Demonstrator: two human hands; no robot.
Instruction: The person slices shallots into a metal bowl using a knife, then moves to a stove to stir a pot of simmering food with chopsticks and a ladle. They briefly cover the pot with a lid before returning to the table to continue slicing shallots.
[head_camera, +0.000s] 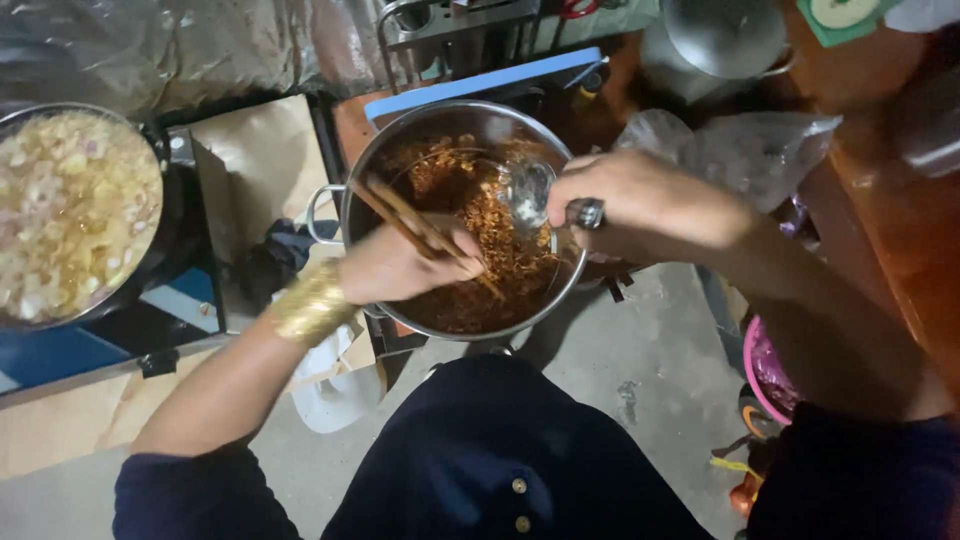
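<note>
Left hand (400, 268) grips stiff, light chopsticks (415, 225) at nine o'clock of the pot (350, 200); right hand (640, 205) pinches a slippery spoon (528, 192) by its handle.

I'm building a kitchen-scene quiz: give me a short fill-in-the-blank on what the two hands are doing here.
1. The left hand holds wooden ____ over the steel pot.
2. The right hand holds a metal ____ in the pot.
3. The left wrist wears a ____-coloured bracelet.
4. The pan of pale food sits to the pot's ____.

Missing: chopsticks; spoon; gold; left
</note>
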